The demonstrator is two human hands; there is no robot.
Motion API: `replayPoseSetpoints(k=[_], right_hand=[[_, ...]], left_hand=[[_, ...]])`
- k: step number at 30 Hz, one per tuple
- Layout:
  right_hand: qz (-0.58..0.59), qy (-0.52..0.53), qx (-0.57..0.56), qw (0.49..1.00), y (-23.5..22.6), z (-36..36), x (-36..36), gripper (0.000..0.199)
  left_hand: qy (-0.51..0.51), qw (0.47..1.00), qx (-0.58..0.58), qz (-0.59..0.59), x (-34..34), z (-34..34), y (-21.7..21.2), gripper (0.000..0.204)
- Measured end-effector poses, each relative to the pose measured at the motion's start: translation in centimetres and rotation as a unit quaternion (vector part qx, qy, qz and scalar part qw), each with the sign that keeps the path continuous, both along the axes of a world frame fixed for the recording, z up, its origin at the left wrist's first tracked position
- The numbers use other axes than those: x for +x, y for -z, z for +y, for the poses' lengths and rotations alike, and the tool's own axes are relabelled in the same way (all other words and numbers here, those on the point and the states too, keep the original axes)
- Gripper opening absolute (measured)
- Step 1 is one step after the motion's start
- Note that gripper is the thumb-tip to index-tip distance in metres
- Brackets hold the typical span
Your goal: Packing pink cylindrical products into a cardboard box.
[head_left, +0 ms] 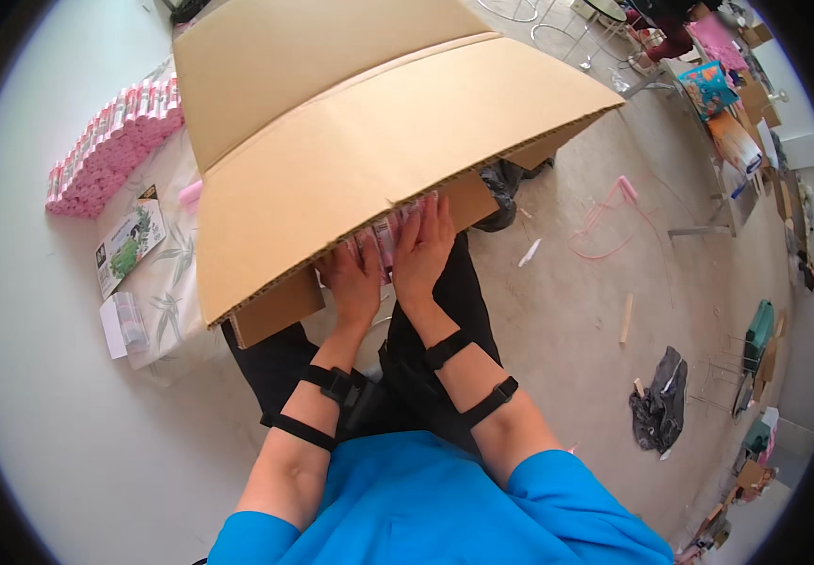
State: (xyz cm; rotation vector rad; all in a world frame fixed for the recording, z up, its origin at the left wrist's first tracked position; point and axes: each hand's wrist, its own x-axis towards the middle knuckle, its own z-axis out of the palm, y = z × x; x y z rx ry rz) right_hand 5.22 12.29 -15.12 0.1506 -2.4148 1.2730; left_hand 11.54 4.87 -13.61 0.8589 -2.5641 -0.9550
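Note:
A large brown cardboard box (350,151) fills the upper middle, its near flap hanging over my hands. My left hand (352,282) and my right hand (423,247) lie side by side, palms down, on pink packets (386,235) that show under the flap's edge inside the box. The fingers of both hands are spread flat and partly hidden beneath the flap. Black straps circle both forearms. I cannot tell whether either hand grips a packet.
A stack of pink packets (110,146) lies on a patterned sheet (167,301) at the left, beside a printed leaflet (129,247). Pink strapping (605,221), a dark cloth (659,400), scraps and cluttered tables (732,141) are at the right.

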Motion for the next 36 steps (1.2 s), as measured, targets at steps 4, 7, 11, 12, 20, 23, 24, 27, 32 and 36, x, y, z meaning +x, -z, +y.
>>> replayPoseSetpoints(k=[4,7,11,12,20,23,24,27,32,36], right_hand=[[-0.043,-0.049,0.068,0.996,-1.4,1.9,0.6,0.041],[-0.056,-0.042,0.015,0.997,-2.1,2.9,0.0,0.039],[-0.035,-0.029,0.09,0.995,-1.9,3.3,0.3,0.039],[-0.062,-0.039,0.099,0.992,-2.3,3.6,0.3,0.041],[-0.042,-0.042,0.023,0.998,-0.8,7.1,-1.3,0.043],[-0.042,-0.06,-0.023,0.997,-0.2,7.9,-1.3,0.046],[-0.04,-0.065,-0.053,0.996,0.0,8.0,-1.2,0.047],[-0.038,-0.051,-0.116,0.991,0.3,8.3,-0.8,0.047],[-0.05,-0.036,-0.205,0.977,-3.9,9.4,1.1,0.046],[0.019,-0.139,-0.172,0.975,-9.1,10.6,3.2,0.043]], left_hand=[[-0.007,0.995,-0.046,0.092,0.4,-0.3,1.1,0.068],[-0.029,0.99,0.063,0.123,1.4,0.9,0.4,0.069],[-0.024,0.989,0.074,0.125,3.2,1.6,0.7,0.068],[-0.023,0.99,0.07,0.122,3.5,1.6,0.7,0.068],[0.009,0.994,-0.03,0.103,5.4,1.4,-2.0,0.059],[0.027,0.982,-0.158,0.095,5.4,3.1,-5.7,0.05],[0.03,0.982,-0.158,0.096,5.2,3.1,-6.5,0.05],[0.155,0.98,-0.007,0.121,4.0,3.4,-8.0,0.04],[0.096,0.872,0.478,0.042,0.0,6.7,-9.4,0.041],[0.083,0.767,0.63,0.09,-1.3,8.4,-11.5,0.042]])
